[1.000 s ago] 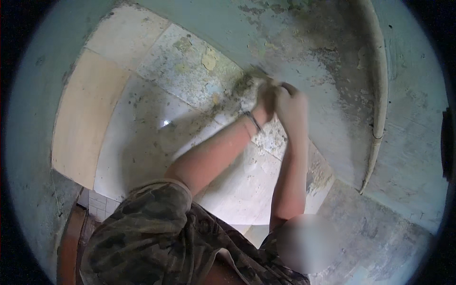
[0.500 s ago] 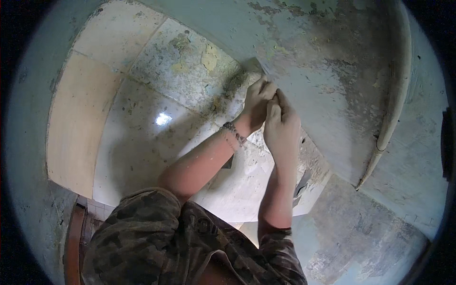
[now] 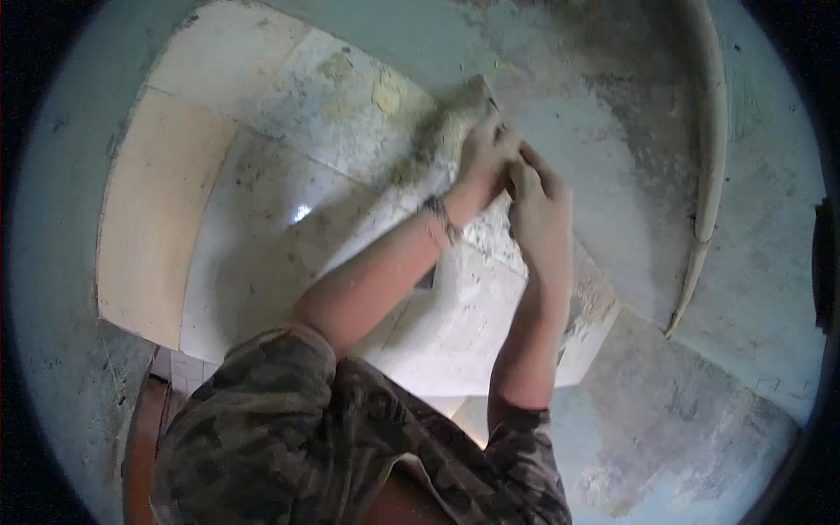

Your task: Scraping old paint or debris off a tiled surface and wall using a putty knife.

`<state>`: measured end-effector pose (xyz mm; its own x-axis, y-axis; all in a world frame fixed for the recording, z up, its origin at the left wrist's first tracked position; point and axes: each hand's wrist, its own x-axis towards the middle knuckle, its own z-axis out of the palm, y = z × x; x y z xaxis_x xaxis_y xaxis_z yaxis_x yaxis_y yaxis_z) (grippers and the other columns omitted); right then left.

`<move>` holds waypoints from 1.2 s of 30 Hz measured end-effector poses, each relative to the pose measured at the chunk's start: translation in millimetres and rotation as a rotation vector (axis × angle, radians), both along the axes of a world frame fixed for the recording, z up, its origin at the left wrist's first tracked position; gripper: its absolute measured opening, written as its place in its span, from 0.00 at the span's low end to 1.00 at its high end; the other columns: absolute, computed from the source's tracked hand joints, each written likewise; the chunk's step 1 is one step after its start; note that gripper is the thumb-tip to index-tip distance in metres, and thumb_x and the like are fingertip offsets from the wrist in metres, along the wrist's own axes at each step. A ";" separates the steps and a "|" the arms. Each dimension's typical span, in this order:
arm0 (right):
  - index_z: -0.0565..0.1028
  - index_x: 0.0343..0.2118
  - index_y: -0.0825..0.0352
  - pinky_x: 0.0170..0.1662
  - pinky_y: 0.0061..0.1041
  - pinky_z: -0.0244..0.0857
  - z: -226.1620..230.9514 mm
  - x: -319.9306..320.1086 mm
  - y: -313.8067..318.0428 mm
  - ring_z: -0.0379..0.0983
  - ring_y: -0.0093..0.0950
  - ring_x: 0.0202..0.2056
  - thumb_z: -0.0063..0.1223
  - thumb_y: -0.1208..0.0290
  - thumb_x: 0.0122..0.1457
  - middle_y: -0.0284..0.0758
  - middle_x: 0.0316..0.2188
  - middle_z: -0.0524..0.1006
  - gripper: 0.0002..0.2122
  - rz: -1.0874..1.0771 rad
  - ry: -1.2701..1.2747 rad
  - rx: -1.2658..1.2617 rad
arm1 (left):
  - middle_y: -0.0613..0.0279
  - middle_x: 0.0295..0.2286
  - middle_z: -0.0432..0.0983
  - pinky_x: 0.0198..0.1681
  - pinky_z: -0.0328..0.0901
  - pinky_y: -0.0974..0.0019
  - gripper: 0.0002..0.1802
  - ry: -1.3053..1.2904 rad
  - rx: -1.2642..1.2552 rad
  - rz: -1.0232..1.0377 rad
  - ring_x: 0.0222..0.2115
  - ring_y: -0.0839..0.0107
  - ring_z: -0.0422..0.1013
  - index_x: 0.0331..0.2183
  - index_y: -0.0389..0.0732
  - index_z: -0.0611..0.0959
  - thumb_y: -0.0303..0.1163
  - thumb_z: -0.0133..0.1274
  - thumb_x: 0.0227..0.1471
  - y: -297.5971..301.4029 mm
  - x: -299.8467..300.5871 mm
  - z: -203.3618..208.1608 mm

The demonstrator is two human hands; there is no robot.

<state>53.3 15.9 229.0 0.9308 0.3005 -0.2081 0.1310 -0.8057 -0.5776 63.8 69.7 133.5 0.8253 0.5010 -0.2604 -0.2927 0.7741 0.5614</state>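
A flat-bladed scraper (image 3: 479, 85) shows only by its greyish blade, which lies against the peeling wall where it meets the tiled surface. My left hand (image 3: 486, 159), dusty and with bracelets at the wrist, is closed around the scraper just behind the blade. Right behind it my right hand (image 3: 540, 210) is closed too, its fingertips meeting the left hand at the tool's hidden handle end. Crumbled plaster rubble (image 3: 429, 162) lies along the wall beside the left hand. Both hands are slightly blurred.
Stained pale tiles (image 3: 262, 192) spread to the left, with a flake of yellowish paint (image 3: 388, 92) on them. A long pipe (image 3: 710, 131) runs down the wall on the right. A dark flat piece (image 3: 426, 278) lies beneath my left forearm.
Both hands and the scraper have slid a little up and to the right along the wall edge. The whole view has shifted slightly too. The grip looks the same.
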 end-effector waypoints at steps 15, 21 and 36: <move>0.79 0.45 0.72 0.43 0.38 0.70 34.7 26.1 31.4 0.80 0.47 0.38 0.42 0.66 0.58 0.54 0.30 0.80 0.19 0.094 -0.062 -0.161 | 0.69 0.25 0.68 0.32 0.63 0.71 0.06 0.044 -0.222 0.029 0.28 0.79 0.65 0.30 0.39 0.77 0.31 0.51 0.53 21.4 18.7 13.1; 0.78 0.46 0.72 0.46 0.37 0.69 52.0 -2.6 17.4 0.78 0.48 0.42 0.42 0.65 0.58 0.59 0.34 0.78 0.20 0.056 -0.200 0.084 | 0.61 0.28 0.71 0.32 0.64 0.69 0.08 -0.034 0.101 -0.040 0.28 0.76 0.66 0.33 0.32 0.75 0.27 0.50 0.52 26.8 7.0 48.9; 0.78 0.49 0.71 0.18 0.22 0.54 16.9 15.0 30.5 0.61 0.18 0.16 0.46 0.65 0.59 0.30 0.20 0.71 0.19 0.228 -0.041 0.141 | 0.58 0.31 0.75 0.35 0.67 0.66 0.17 -0.062 0.039 0.040 0.31 0.69 0.71 0.38 0.32 0.78 0.38 0.53 0.55 51.5 9.0 8.0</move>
